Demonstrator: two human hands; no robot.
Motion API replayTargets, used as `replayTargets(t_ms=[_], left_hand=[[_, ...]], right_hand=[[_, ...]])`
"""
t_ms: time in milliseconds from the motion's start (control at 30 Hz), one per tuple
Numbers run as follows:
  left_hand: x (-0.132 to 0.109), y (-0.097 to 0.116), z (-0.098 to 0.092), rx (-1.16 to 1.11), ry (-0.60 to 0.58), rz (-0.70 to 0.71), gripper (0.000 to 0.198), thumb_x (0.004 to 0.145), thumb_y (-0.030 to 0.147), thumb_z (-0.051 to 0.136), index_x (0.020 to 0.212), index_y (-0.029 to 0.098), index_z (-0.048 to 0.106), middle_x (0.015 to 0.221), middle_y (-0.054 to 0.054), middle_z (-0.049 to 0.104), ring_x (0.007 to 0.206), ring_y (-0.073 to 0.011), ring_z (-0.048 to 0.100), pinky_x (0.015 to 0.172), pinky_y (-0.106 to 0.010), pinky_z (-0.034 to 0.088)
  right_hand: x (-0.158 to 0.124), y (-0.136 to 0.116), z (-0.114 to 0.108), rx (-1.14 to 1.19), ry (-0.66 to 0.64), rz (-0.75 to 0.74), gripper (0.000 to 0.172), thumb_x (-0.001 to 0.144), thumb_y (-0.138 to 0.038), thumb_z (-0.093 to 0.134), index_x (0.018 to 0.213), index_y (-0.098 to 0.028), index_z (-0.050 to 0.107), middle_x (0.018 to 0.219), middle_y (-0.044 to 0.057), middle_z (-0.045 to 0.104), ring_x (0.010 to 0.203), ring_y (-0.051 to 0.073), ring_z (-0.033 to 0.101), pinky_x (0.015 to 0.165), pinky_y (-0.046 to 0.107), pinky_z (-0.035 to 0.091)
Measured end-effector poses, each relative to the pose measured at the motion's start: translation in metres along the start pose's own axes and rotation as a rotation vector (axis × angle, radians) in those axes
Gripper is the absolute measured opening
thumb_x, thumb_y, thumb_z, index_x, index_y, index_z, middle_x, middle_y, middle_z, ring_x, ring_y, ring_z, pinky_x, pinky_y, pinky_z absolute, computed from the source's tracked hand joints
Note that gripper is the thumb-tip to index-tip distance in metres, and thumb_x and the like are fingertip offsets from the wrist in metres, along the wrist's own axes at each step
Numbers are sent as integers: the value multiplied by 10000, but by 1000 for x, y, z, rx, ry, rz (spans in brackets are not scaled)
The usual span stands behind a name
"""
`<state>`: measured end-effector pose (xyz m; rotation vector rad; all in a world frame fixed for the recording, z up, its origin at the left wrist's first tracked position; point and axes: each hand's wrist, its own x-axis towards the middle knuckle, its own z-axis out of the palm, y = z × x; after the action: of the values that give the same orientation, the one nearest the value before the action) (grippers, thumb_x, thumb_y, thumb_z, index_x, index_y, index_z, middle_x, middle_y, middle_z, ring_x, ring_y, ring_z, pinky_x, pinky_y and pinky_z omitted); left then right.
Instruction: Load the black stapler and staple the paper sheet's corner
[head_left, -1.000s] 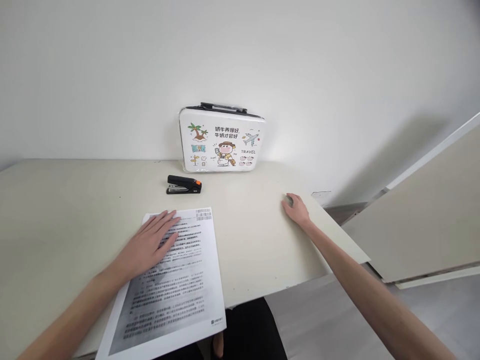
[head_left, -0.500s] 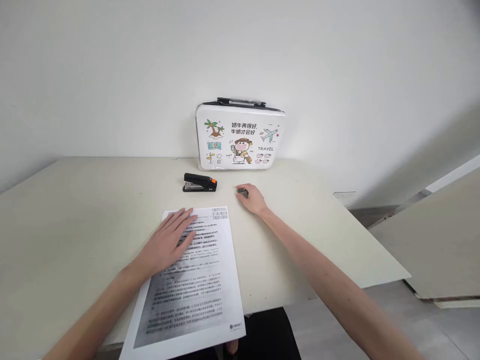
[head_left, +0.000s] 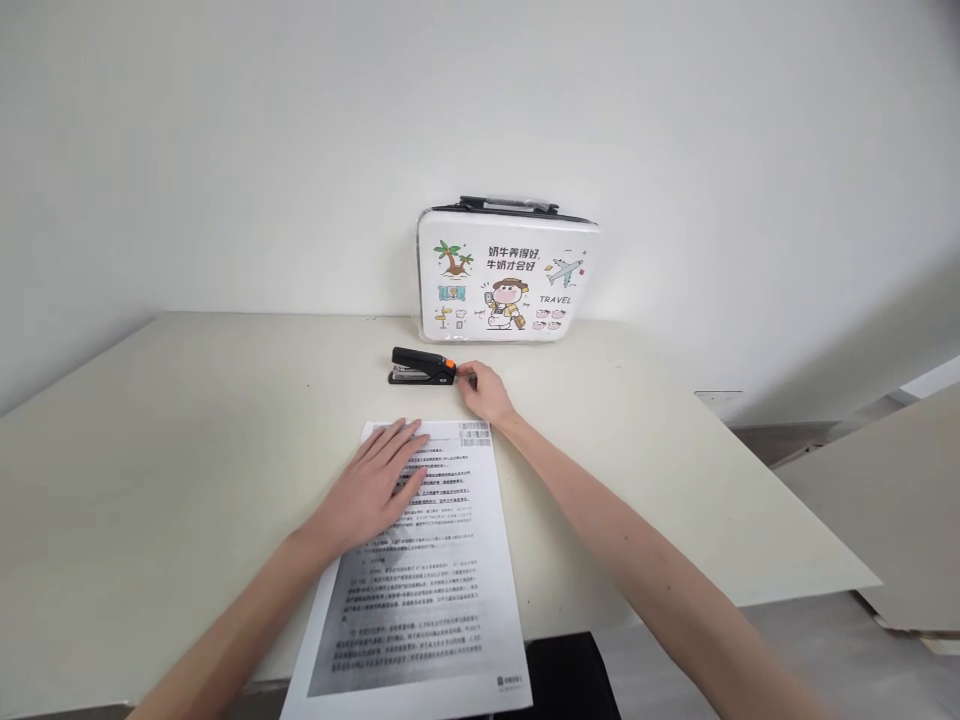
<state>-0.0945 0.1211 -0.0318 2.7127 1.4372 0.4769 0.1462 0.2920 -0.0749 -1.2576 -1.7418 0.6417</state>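
Stapler (head_left: pixel 422 366) touches right hand's (head_left: pixel 486 392) half-curled, unclosed fingertips; left hand (head_left: pixel 375 485), spread flat, pins paper (head_left: pixel 442 580) beneath; a fuller wrap should hold best.

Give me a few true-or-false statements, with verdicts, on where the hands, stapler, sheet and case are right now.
1. The left hand lies flat on the printed sheet. True.
2. The right hand has lifted the stapler off the table. False: the stapler lies on the table, with the right hand's fingertips at its orange end.
3. The illustrated case stands upright against the wall. True.
4. The stapler sits on top of the sheet. False: it lies beyond the sheet's far edge, apart from it.
5. The sheet's near end overhangs the table's front edge. True.
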Motion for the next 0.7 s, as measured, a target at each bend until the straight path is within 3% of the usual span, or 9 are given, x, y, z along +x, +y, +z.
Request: replayTargets(t_ms=[133, 267, 433, 700], left_hand=[[1, 2, 1, -10, -9, -12, 535, 1102, 511, 351, 1547, 248, 491, 1677, -38, 404, 1576, -277, 314, 1310, -521, 243], [0, 2, 1, 0, -26, -14, 545, 1105, 503, 352, 1551, 220, 484, 1681, -53, 397, 1580, -275, 305, 1316, -514, 231], [0, 4, 0, -2, -28, -15, 547, 1105, 502, 348, 1552, 215, 479, 1681, -56, 396, 1584, -272, 294, 1312, -517, 240], [0, 7, -3, -9, -38, -25, 542, 1106, 501, 333, 1535, 211, 491, 1676, -61, 405, 1581, -272, 301, 1314, -510, 234]], right_hand=[[9, -3, 10, 77, 42, 39, 421, 970, -174, 398, 1311, -214, 640, 1399, 82, 677, 1282, 198, 631, 1159, 389, 453], [11, -10, 15, 104, 1, 34, 418, 935, -179, 424, 1217, -253, 725, 1267, 18, 753, 1221, 205, 670, 1160, 377, 460], [8, -19, 15, 101, -56, 21, 420, 930, -219, 452, 1226, -269, 747, 1247, -4, 763, 1188, 210, 686, 1143, 367, 474], [3, -27, 12, 39, -148, -21, 449, 872, -492, 697, 1274, -293, 714, 1186, 16, 775, 1077, 271, 707, 1034, 438, 532]])
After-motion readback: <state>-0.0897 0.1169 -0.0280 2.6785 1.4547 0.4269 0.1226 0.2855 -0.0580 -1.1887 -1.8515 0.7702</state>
